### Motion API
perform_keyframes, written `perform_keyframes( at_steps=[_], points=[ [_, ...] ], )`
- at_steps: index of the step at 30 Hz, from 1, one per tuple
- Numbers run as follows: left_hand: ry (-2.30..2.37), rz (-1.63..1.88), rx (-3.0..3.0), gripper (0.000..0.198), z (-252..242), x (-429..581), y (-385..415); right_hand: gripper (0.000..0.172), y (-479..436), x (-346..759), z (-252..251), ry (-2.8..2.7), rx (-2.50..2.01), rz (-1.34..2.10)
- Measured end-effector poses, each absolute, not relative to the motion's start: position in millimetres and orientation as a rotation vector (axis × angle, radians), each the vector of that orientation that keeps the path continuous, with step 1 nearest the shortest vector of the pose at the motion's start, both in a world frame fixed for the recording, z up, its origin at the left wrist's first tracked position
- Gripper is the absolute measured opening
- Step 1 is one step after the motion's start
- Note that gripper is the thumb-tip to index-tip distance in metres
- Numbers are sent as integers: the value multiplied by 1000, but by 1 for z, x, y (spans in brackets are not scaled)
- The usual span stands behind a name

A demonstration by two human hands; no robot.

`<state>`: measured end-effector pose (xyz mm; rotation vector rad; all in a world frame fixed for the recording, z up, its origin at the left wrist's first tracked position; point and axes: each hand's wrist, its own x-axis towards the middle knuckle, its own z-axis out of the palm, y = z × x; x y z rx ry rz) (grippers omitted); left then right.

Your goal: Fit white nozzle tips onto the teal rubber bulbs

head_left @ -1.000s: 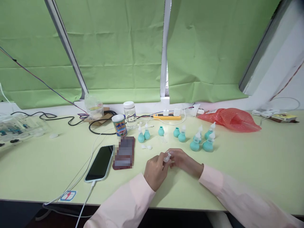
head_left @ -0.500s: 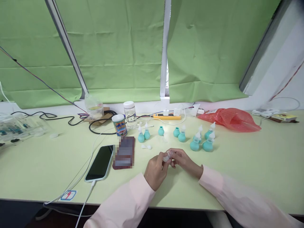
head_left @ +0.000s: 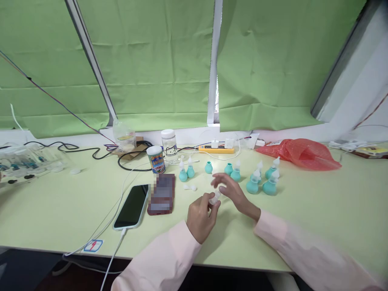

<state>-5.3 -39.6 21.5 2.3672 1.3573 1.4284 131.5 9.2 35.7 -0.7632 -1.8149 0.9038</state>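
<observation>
My left hand pinches a small translucent plastic piece between thumb and fingertips, just above the table. Close above it, my right hand is open with its fingers apart; whether its thumb still brushes the piece I cannot tell. Beyond my hands stand a teal bulb with an open neck and another uncapped teal bulb. Several more teal bulbs bear clear pointed tips, among them a bulb on the right and a bulb on the left. A small white plastic part lies left of my fingers.
To the left lie a phone on a white cable and a dark red phone-shaped item. Behind them stand a printed can and a clear jar. A yellow power strip and a red plastic bag line the back.
My right hand has come off the translucent piece, moving slightly up with its fingers spreading. My left hand keeps its pinch on the piece. The view has shifted slightly.
</observation>
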Motion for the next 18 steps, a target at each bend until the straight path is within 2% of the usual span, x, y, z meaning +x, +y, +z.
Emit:
perform_keyframes(
  at_steps=[3, 6, 8, 10, 14, 18],
  points=[
    [1394, 1540, 2387, 15, 21, -6, -40, 40, 37, 123, 52, -2045, -895, 298],
    [1411, 1579, 2381, 13, 22, -6, -40, 47, 75, 114, 55, -2136, -1151, 25],
    [1411, 1572, 2373, 12, 23, -6, -41, 50, 98, 112, 49, -2131, -1406, 29],
    [1405, 1565, 2368, 12, 25, -7, -41, 46, 116, 112, 39, -2140, -1560, 117],
    [1341, 1593, 2383, 13, 27, -7, -42, 24, 132, 118, 22, -2120, -1578, 178],
    [1227, 1734, 2355, 15, 28, -8, -43, 20, 124, 119, 27, -2024, -1504, 119]
  ],
)
